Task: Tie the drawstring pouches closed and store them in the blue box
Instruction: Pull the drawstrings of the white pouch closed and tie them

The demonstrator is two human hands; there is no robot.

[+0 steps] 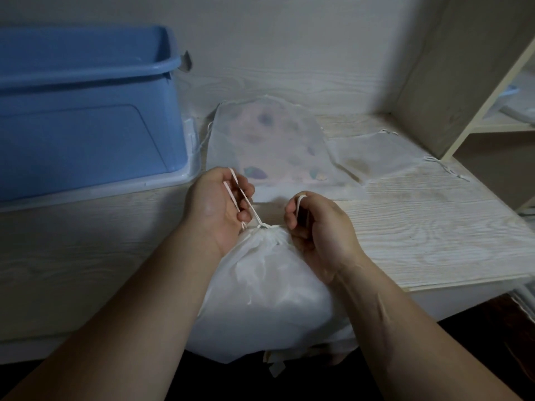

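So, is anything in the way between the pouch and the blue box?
Nothing visible. The pouch, its cord held by the left hand and right hand, lies right of the open blue box. Two other pouches lie behind it, off that path.

There are three drawstring pouches: one full white pouch [269, 285] nearest the viewer, one flat sheer pouch [269, 146] with coloured patches inside, and one smaller sheer pouch [373, 157] right of it. There is one blue box [86, 111], standing on one white tray [173, 176], one pale wooden table [419, 227] and one shelf unit [434, 82]. Two hands show, the left hand [215, 204] and right hand [321, 227], each gripping one of two drawstring loops [241, 198]
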